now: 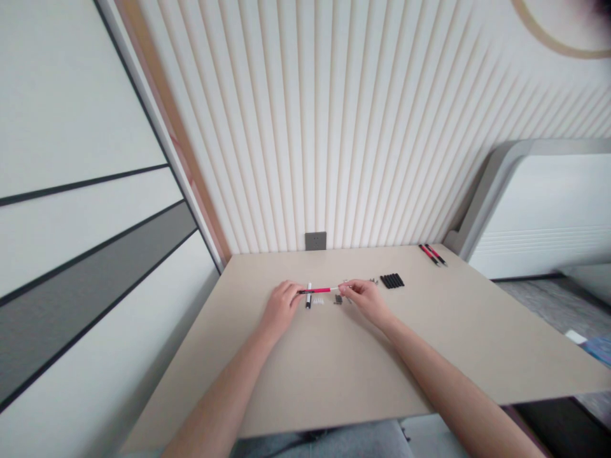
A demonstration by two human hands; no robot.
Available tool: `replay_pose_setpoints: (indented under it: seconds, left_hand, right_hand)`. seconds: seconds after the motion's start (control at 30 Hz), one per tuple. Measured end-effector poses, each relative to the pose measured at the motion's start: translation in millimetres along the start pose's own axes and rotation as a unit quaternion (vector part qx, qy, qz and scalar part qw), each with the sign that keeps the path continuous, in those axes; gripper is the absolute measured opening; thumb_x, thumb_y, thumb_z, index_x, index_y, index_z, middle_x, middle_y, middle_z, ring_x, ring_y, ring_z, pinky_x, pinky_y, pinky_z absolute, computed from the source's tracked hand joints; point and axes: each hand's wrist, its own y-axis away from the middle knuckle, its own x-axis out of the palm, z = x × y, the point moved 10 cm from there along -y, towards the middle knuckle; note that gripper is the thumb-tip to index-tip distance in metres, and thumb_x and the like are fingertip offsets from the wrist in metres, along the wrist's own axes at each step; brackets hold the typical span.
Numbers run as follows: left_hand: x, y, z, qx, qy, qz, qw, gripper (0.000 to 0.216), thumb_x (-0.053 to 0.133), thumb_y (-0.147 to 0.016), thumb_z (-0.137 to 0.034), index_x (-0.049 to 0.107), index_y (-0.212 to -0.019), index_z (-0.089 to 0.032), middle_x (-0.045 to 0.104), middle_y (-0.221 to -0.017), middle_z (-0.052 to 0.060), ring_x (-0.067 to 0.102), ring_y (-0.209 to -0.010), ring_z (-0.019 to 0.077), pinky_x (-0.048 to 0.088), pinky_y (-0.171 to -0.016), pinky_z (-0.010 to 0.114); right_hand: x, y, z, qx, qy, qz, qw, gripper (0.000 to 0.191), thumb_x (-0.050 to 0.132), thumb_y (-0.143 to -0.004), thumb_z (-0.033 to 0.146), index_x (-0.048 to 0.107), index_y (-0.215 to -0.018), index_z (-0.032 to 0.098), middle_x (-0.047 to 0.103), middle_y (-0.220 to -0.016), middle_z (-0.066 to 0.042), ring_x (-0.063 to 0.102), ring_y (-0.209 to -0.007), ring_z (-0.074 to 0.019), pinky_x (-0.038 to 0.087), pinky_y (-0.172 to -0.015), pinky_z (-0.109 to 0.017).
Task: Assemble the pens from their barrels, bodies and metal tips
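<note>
Apparently midway through a run of pen assembly, a person works at a pale table (pixel 329 375), with a partly built red-and-black pen (pixel 321 291) level between both hands, just above the surface. The left hand (pixel 281 304) has its grip closed around the black end; the right hand (pixel 367 300) pinches the far end of a slim, pale insert (pixel 335 289), its fingertips hiding whatever piece may be there. Two pens (pixel 429 255), seemingly complete, lie side by side at the far right. Still loose, and seemingly left to fit, are a row of black sleeves (pixel 392 280), small white pieces (pixel 318 301) and tiny dark parts (pixel 338 299), too small to identify from here. The pen in hand shows a straight, glossy-looking red barrel, pale lettering on black, and its insert bare toward the right.
</note>
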Motion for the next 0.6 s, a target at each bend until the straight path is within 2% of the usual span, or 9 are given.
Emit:
replay_pose_setpoints:
  seconds: [0.1, 0.3, 0.43, 0.6]
  left_hand:
    - [-0.3, 0.9, -1.3, 0.013, -0.005, 0.001, 1.0, 0.01, 0.056, -0.092, -0.016, 0.063, -0.097, -0.021, 0.064, -0.094, 0.004, 0.058, -0.091, 0.0214, 0.046, -0.083, 0.036]
    - [-1.1, 1.7, -0.1, 0.013, 0.025, -0.003, 1.0, 0.011, 0.053, -0.094, -0.018, 0.063, -0.098, -0.021, 0.064, -0.094, 0.004, 0.059, -0.091, 0.02, 0.047, -0.082, 0.033]
    - [-3.2, 2.9, 1.2, 0.02, 0.045, -0.006, 0.999, 0.012, 0.053, -0.094, -0.021, 0.064, -0.099, -0.021, 0.062, -0.09, 0.003, 0.059, -0.086, 0.0184, 0.048, -0.079, 0.031]
    - [0.0, 3.8, 0.2, 0.04, 0.055, 0.012, 0.998, 0.015, 0.052, -0.095, -0.021, 0.066, -0.101, -0.021, 0.061, -0.09, 0.004, 0.059, -0.086, 0.0179, 0.048, -0.079, 0.031]
  right_hand:
    - [0.7, 1.8, 5.6, -0.009, 0.003, 0.007, 1.0, 0.039, 0.063, -0.08, 0.052, 0.072, -0.072, 0.015, 0.065, -0.065, -0.003, 0.052, -0.059, -0.0139, 0.038, -0.056, -0.026]
    - [2.4, 2.4, 7.5, -0.006, -0.053, 0.028, 0.998, 0.034, 0.067, -0.077, 0.05, 0.073, -0.082, 0.016, 0.069, -0.072, -0.004, 0.057, -0.065, -0.0158, 0.042, -0.062, -0.028]
    - [1.2, 3.3, 5.3, -0.009, 0.024, 0.02, 0.999, 0.031, 0.065, -0.079, 0.046, 0.073, -0.079, 0.016, 0.066, -0.066, -0.002, 0.052, -0.058, -0.0138, 0.038, -0.057, -0.027]
    - [-1.6, 3.9, 7.8, -0.02, 0.099, 0.007, 0.995, 0.027, 0.061, -0.081, 0.041, 0.074, -0.078, 0.018, 0.066, -0.065, -0.002, 0.051, -0.059, -0.0142, 0.037, -0.057, -0.026]
